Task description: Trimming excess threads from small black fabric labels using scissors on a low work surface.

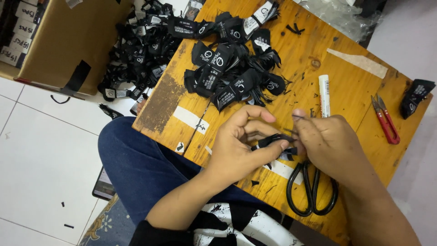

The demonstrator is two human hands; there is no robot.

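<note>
wooden table (318, 64) holds a heap of black fabric labels (232, 68), a white marker (324, 94), red snips (386, 120) and black scissors (312, 191). above its near edge, left hand (239, 148) pinches a black label (272, 140) between thumb and fingers; right hand (332, 146) fingers close on a thin thread beside it.

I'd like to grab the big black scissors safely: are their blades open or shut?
Cannot tell. Only the scissors' two black handle loops show, lying close together on the table; the right hand covers the blades.
</note>
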